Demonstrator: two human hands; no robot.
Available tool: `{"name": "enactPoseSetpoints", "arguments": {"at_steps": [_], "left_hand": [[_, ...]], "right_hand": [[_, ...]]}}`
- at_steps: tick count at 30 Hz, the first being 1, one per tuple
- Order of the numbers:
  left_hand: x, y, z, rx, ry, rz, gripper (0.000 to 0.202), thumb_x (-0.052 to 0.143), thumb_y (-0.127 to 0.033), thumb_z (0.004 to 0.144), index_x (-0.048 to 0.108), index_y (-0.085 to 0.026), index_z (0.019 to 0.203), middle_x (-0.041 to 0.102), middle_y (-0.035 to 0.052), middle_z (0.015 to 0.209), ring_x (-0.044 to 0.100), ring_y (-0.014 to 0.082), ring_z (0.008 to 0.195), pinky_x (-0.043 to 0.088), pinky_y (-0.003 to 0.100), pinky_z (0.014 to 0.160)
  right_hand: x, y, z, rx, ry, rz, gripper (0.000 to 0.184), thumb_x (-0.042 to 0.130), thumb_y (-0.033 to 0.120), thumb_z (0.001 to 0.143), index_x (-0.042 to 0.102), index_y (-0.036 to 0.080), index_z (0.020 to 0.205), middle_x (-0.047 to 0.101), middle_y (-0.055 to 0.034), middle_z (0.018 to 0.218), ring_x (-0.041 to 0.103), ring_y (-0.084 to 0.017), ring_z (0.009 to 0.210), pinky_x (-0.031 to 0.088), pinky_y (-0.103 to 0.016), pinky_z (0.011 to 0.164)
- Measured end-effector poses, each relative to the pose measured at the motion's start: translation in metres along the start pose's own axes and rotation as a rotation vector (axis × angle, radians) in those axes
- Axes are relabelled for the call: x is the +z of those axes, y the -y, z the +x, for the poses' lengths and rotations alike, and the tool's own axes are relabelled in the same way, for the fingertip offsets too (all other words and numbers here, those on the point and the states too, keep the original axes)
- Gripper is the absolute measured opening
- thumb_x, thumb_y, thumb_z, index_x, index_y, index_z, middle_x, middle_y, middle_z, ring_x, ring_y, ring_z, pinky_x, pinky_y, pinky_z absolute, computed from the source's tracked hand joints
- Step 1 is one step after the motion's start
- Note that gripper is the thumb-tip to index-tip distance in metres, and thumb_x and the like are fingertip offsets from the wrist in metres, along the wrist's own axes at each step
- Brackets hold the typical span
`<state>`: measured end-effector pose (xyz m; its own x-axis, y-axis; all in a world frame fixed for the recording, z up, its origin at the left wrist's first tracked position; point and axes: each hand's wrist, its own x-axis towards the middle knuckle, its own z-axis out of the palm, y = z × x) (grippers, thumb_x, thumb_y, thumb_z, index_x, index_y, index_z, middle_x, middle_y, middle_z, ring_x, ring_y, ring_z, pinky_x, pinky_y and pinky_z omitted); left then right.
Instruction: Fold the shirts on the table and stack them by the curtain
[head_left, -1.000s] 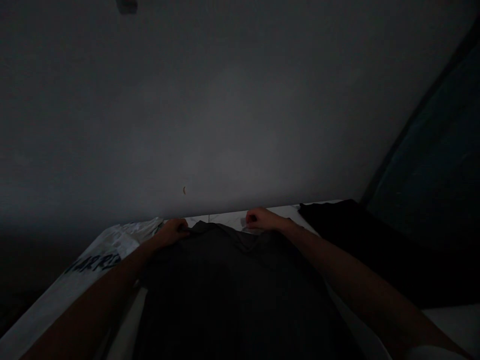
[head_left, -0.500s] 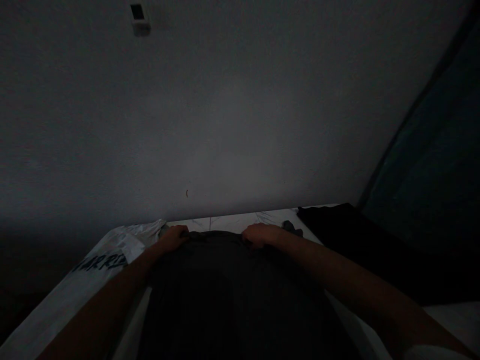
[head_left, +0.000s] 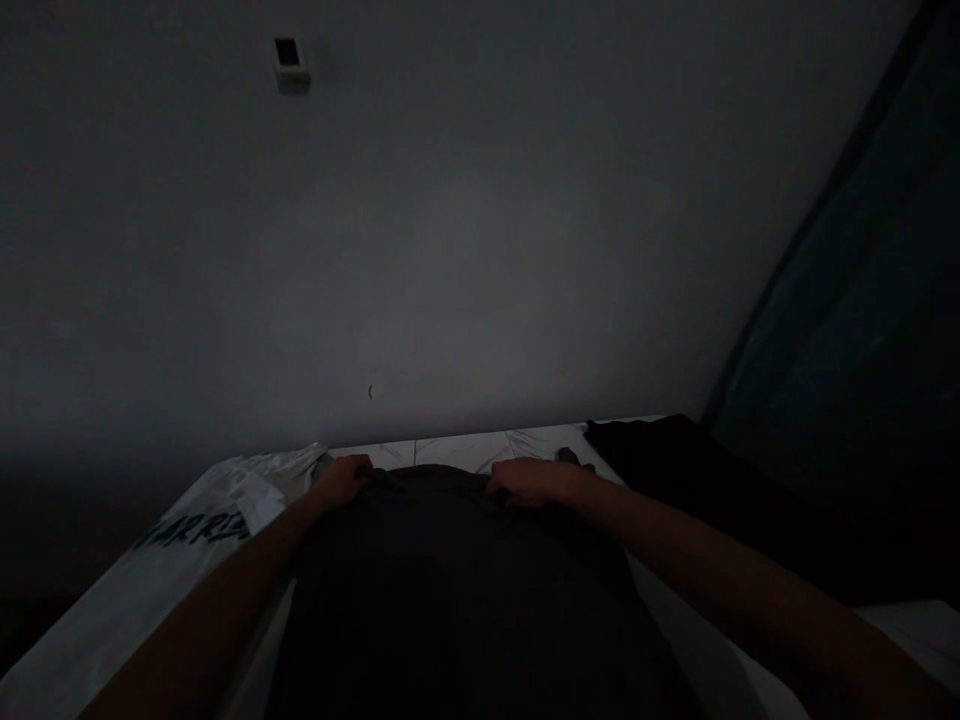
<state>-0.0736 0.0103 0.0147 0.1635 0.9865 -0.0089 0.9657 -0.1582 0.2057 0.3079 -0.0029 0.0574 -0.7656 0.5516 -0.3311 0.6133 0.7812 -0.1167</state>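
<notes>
A dark grey garment (head_left: 450, 580), probably a shirt by its neckline-like far edge, is spread out in front of me. My left hand (head_left: 344, 481) grips its far left corner with curled fingers. At the far edge on the right, my right hand (head_left: 521, 482) pinches the cloth, the fingertips partly hidden in the fabric. Between the hands the edge bows slightly upward. Dim light hides most detail in the lower part of the cloth.
To the left lies a white shirt (head_left: 195, 560) with dark lettering. A black cloth (head_left: 697, 480) is spread at the right, and a small grey bundle (head_left: 574, 457) sits behind my right hand. White marble-look tiles (head_left: 457, 450) meet the grey wall (head_left: 480, 250). A dark teal curtain-like sheet (head_left: 847, 280) hangs at right.
The view has tilted slightly upward. Both hands keep hold of the garment's far edge, where the cloth is now a little more bunched near the fingers.
</notes>
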Motion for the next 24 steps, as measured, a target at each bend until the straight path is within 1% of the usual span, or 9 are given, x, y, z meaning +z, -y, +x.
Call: {"name": "enactPoseSetpoints", "arguments": {"at_steps": [5,7,9,12,14,16,20,22,24], "left_hand": [[0.0,0.003,-0.002,-0.012,-0.02,-0.01,0.013,0.057,-0.018,0.085,0.068,-0.018,0.092,0.076,0.0093,0.099,0.07,0.024,0.096,0.048,0.031,0.086],[0.001,0.006,-0.002,-0.006,-0.028,-0.025,0.014,0.056,-0.019,0.084,0.069,-0.018,0.091,0.077,0.0084,0.098,0.071,0.024,0.095,0.049,0.031,0.086],[0.001,0.009,-0.002,0.002,-0.036,-0.044,0.016,0.056,-0.022,0.083,0.07,-0.019,0.091,0.077,0.0082,0.098,0.071,0.0247,0.095,0.05,0.032,0.087],[0.001,0.012,0.0,0.026,-0.056,-0.075,0.019,0.054,-0.027,0.084,0.071,-0.019,0.091,0.077,0.0088,0.099,0.071,0.0255,0.098,0.051,0.033,0.088],[-0.001,0.013,0.002,0.027,-0.072,-0.096,0.023,0.051,-0.028,0.086,0.071,-0.019,0.092,0.077,0.0092,0.1,0.071,0.025,0.098,0.051,0.033,0.088],[-0.004,0.013,0.004,-0.001,-0.086,-0.103,0.024,0.049,-0.027,0.087,0.071,-0.019,0.093,0.077,0.0092,0.102,0.071,0.0245,0.099,0.051,0.032,0.09],[-0.01,0.013,0.006,-0.042,-0.111,-0.09,0.026,0.048,-0.026,0.087,0.072,-0.018,0.092,0.078,0.0083,0.1,0.071,0.0246,0.097,0.051,0.033,0.09],[-0.012,0.013,0.005,-0.04,-0.114,-0.095,0.025,0.048,-0.025,0.088,0.071,-0.018,0.093,0.077,0.008,0.1,0.07,0.0242,0.097,0.051,0.033,0.09],[-0.014,0.013,0.002,-0.038,-0.106,-0.097,0.025,0.048,-0.024,0.088,0.071,-0.018,0.094,0.077,0.009,0.102,0.07,0.0242,0.098,0.051,0.034,0.091]], "right_hand": [[0.001,0.008,-0.007,0.194,0.087,-0.151,0.035,0.062,0.013,0.081,0.078,0.019,0.112,0.078,-0.0137,0.109,0.074,-0.029,0.097,0.052,-0.033,0.073],[0.004,0.005,-0.011,0.257,0.081,-0.157,0.031,0.062,0.015,0.084,0.078,0.016,0.11,0.077,-0.0169,0.108,0.074,-0.031,0.098,0.052,-0.034,0.075],[0.006,-0.002,-0.013,0.327,0.011,-0.146,0.029,0.057,0.015,0.088,0.078,0.012,0.109,0.077,-0.0206,0.109,0.074,-0.031,0.101,0.052,-0.034,0.077],[0.007,-0.018,-0.017,0.406,-0.169,-0.121,0.028,0.054,0.013,0.092,0.076,0.009,0.108,0.075,-0.0225,0.111,0.072,-0.03,0.104,0.05,-0.033,0.082],[0.005,-0.029,-0.021,0.392,-0.282,-0.067,0.026,0.055,0.013,0.092,0.075,0.011,0.108,0.075,-0.0194,0.112,0.07,-0.028,0.105,0.049,-0.031,0.085],[0.003,-0.037,-0.024,0.307,-0.332,0.003,0.028,0.055,0.011,0.092,0.074,0.015,0.111,0.074,-0.0146,0.114,0.068,-0.025,0.106,0.047,-0.03,0.089],[0.006,-0.041,-0.026,0.152,-0.283,0.021,0.053,0.05,0.004,0.089,0.068,0.026,0.133,0.066,-0.0106,0.123,0.066,-0.021,0.104,0.047,-0.029,0.087],[0.01,-0.038,-0.023,0.163,-0.26,-0.035,0.06,0.051,0.007,0.09,0.06,0.033,0.143,0.062,-0.0115,0.128,0.067,-0.021,0.098,0.048,-0.03,0.083],[0.014,-0.034,-0.018,0.208,-0.237,-0.112,0.055,0.052,0.014,0.094,0.057,0.034,0.145,0.061,-0.0129,0.131,0.068,-0.022,0.095,0.049,-0.032,0.081]]}}
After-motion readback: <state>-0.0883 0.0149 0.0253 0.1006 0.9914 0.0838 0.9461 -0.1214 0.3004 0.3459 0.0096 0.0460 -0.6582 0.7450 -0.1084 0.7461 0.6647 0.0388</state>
